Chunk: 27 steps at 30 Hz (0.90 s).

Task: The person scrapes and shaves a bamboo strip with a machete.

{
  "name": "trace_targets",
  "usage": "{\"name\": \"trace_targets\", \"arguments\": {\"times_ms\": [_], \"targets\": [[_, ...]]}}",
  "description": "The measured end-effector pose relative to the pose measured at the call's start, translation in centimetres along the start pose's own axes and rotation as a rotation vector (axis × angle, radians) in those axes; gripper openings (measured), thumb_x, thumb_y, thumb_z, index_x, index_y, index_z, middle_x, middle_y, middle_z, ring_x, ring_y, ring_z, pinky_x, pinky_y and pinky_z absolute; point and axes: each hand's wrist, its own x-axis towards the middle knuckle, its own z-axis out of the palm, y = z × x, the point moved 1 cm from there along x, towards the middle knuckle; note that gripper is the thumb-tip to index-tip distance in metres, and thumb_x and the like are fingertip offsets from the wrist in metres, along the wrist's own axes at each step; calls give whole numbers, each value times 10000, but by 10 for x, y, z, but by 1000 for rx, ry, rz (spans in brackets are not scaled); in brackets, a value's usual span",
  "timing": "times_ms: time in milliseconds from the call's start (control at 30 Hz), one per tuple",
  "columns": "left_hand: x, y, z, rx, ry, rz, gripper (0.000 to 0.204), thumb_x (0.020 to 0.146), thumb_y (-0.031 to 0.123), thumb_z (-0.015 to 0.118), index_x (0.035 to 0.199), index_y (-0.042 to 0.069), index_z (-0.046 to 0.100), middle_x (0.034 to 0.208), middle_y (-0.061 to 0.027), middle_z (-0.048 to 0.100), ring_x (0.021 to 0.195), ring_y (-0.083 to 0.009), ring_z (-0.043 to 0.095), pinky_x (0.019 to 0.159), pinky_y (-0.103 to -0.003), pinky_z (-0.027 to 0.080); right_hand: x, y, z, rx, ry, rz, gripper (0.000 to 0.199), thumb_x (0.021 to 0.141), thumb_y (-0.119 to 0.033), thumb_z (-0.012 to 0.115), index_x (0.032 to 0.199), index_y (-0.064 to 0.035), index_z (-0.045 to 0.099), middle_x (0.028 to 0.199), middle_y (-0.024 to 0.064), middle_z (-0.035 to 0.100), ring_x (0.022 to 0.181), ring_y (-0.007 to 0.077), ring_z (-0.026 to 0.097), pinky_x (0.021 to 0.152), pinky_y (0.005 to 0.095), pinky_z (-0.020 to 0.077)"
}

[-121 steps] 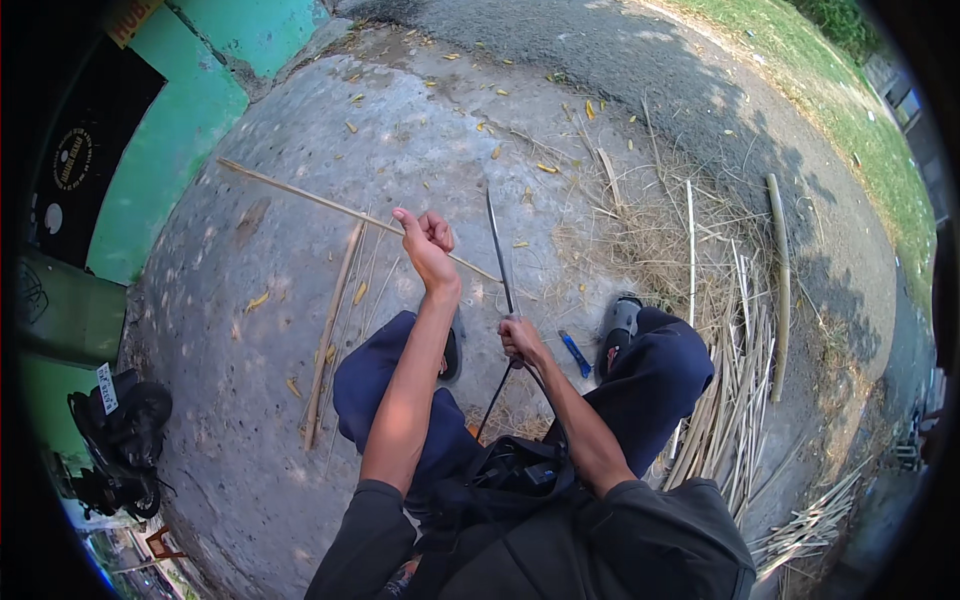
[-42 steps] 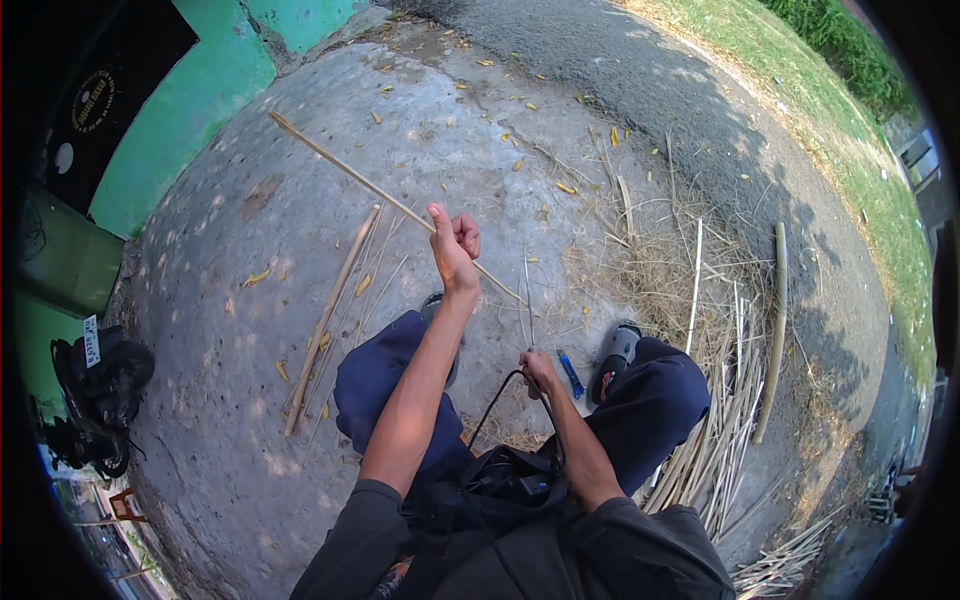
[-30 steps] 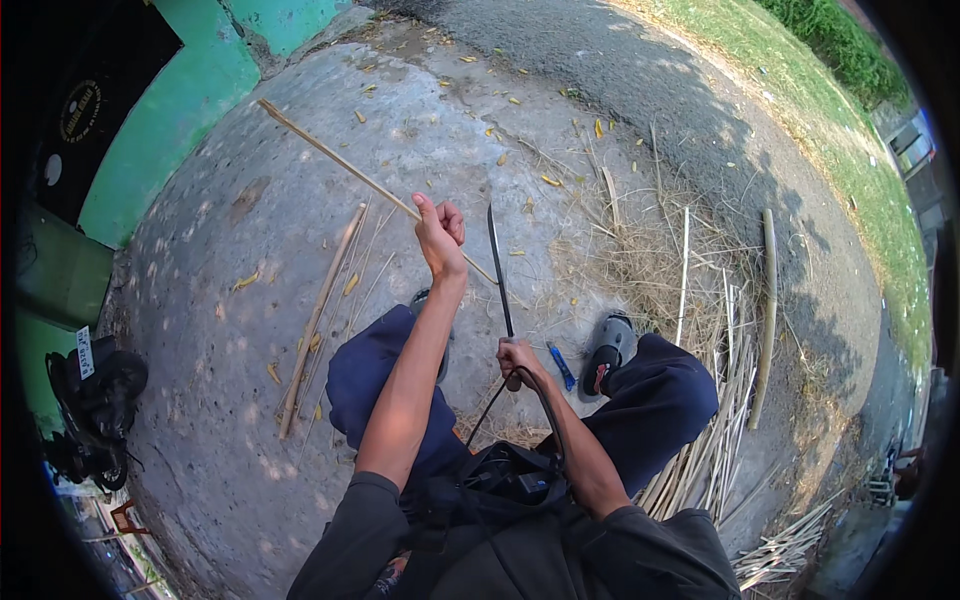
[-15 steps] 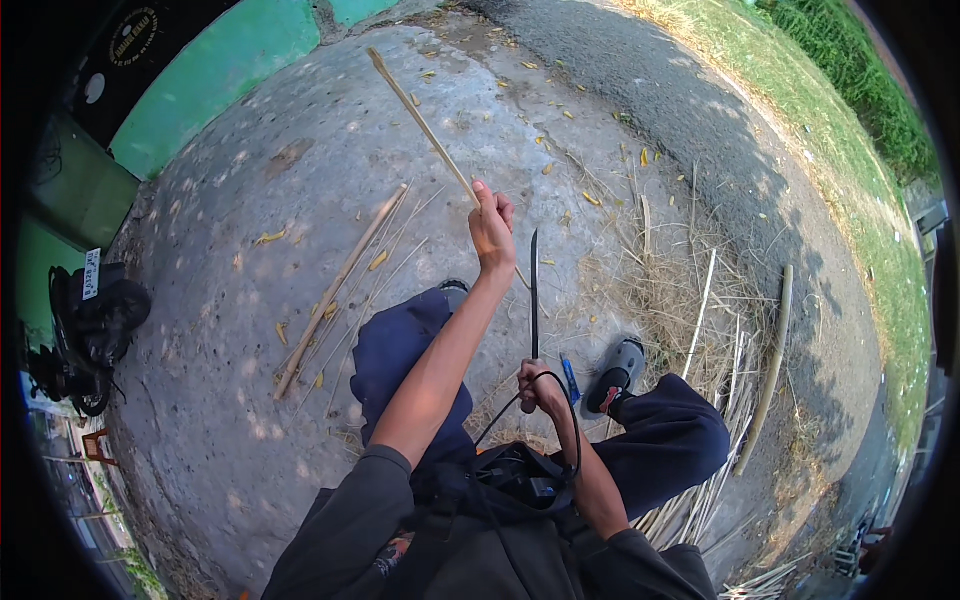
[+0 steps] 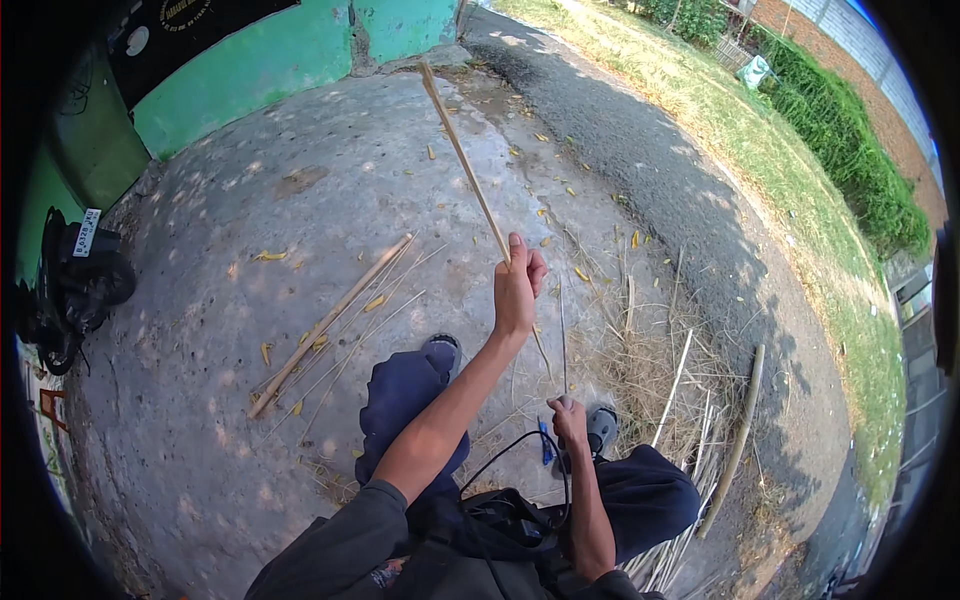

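Observation:
My left hand is closed around a long, thin pale strip of wood or bamboo, held out at a slant. Its far end is wider and frayed, and its lower end comes out below the fist. My right hand grips a long knife whose narrow dark blade points away from me, nearly edge-on. The fist hides the knife's handle. The blade stands just right of the strip's lower end; whether they touch I cannot tell. A black cord loops near my right wrist.
A small blue object lies beside my right shoe. A thick pole and a pile of pale strips lie at right, near dry shavings. Another stick lies left. A parked motorcycle stands far left.
The whole view has shifted. My left hand and the strip have come nearer and to the right; my right hand is lower and further right. The blade has turned from broadside to nearly edge-on.

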Motion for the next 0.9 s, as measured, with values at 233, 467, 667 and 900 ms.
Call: {"name": "trace_targets", "arguments": {"times_ms": [233,467,667,900], "targets": [[-9,96,-9,-421,-312,142,735,1093,715,228,643,141,317,566,43,225,526,-104,179,532,-317,161,-83,-219,-77,-25,248,-479,284,915,-287,796,1062,-50,744,635,-46,530,511,61,463,465,276,346],[4,94,-36,-967,-418,78,619,1105,610,396,707,137,357,573,37,201,531,-119,156,527,-325,178,-109,-295,-117,-116,1,-389,353,933,-301,821,1195,-74,756,667,-61,548,517,38,462,457,257,327],[9,88,-33,-927,-400,84,502,1079,539,501,798,130,425,662,14,316,603,-126,302,576,-315,290,-87,-267,-105,-163,120,-536,250,949,-282,815,1024,-54,746,672,-59,568,543,37,489,479,252,360],[1,84,-16,-276,-438,182,790,946,730,613,1379,72,557,1363,-106,563,1259,-227,514,1071,-428,463,-92,-284,-112,179,206,-371,253,962,-273,798,958,-34,716,672,-40,549,535,43,468,471,251,340]]}}
